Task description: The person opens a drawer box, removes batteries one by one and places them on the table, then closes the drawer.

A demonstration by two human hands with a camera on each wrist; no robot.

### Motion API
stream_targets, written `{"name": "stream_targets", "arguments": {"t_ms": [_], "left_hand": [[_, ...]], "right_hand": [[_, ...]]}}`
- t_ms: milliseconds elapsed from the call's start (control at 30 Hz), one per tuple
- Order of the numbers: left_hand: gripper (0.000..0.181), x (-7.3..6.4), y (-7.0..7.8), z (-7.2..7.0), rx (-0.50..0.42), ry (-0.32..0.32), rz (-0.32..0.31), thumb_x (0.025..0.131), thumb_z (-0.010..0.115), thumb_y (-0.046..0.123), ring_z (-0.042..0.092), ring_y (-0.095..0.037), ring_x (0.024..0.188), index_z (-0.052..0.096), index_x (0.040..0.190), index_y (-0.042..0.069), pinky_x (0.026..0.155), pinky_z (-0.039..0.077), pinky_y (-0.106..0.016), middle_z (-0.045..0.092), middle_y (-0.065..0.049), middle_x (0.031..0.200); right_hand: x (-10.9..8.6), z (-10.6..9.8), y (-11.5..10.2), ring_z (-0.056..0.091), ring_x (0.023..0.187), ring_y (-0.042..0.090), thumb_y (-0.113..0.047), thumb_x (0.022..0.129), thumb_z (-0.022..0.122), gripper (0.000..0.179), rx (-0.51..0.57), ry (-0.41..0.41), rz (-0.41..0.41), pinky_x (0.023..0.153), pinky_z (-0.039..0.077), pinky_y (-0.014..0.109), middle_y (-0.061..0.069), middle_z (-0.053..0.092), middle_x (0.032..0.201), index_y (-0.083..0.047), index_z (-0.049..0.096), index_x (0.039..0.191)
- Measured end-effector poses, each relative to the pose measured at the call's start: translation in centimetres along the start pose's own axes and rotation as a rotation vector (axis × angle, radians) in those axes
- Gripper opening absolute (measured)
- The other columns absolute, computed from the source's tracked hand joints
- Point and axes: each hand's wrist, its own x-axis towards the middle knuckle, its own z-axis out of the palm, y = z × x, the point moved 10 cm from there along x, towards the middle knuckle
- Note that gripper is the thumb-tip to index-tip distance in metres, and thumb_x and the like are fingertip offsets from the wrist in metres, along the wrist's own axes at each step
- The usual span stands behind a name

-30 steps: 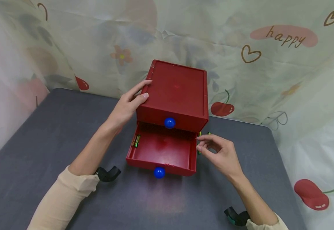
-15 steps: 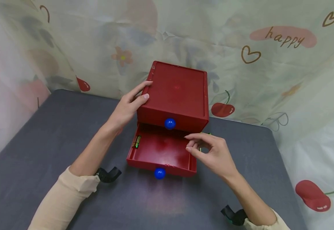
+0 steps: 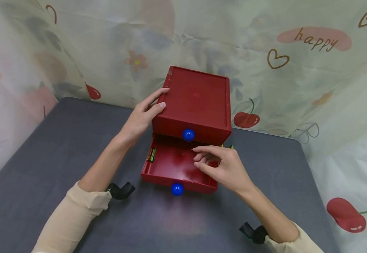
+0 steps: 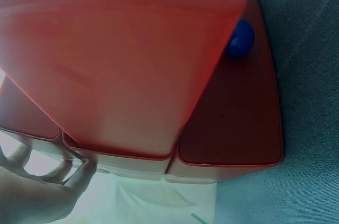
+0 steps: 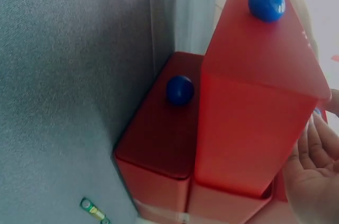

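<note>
A red drawer cabinet (image 3: pixel 199 98) with blue knobs stands on the table, and its middle drawer (image 3: pixel 167 167) is pulled out. Small green batteries (image 3: pixel 152 155) lie along that drawer's left wall. My left hand (image 3: pixel 140 118) rests on the cabinet's upper left edge, thumb on the top; some of its fingers show against the side in the left wrist view. Over the right part of the drawer hovers my right hand (image 3: pixel 226 167), fingers loosely bent, thumb apart from the forefinger, nothing visible between them. The drawer hides part of this hand in the right wrist view.
On the table to the right of the cabinet lies a green battery (image 5: pixel 94 211), partly cut off by the frame edge. The closed bottom drawer (image 5: pixel 159 128) sits below the open one. A printed curtain (image 3: pixel 107 45) hangs behind the grey table (image 3: pixel 91 123).
My right hand has moved left, from beside the drawer's right wall to over the drawer. The left hand keeps its place on the cabinet, and the drawer stays out.
</note>
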Motion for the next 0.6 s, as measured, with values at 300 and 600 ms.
{"name": "stream_targets", "arguments": {"t_ms": [300, 600], "left_hand": [[0.048, 0.0, 0.0, 0.1, 0.000, 0.006, 0.008, 0.096, 0.045, 0.027, 0.035, -0.016, 0.125, 0.033, 0.142, 0.022, 0.100, 0.030, -0.041, 0.027, 0.005, 0.145], [0.048, -0.1, 0.0, 0.0, -0.005, 0.005, 0.000, 0.096, 0.045, 0.027, 0.040, -0.018, 0.121, 0.033, 0.142, 0.022, 0.098, 0.032, -0.042, 0.029, 0.003, 0.144]], "right_hand": [[0.8, 2.6, 2.6, 0.061, 0.075, 0.005, -0.013, 0.077, 0.074, 0.032, -0.004, -0.065, -0.008, 0.069, 0.051, 0.025, 0.000, 0.067, 0.089, -0.014, 0.066, 0.108], [1.8, 4.0, 2.8, 0.060, 0.075, 0.001, -0.019, 0.077, 0.074, 0.036, -0.055, -0.103, -0.009, 0.069, 0.051, 0.023, -0.001, 0.067, 0.091, -0.015, 0.065, 0.111]]}}
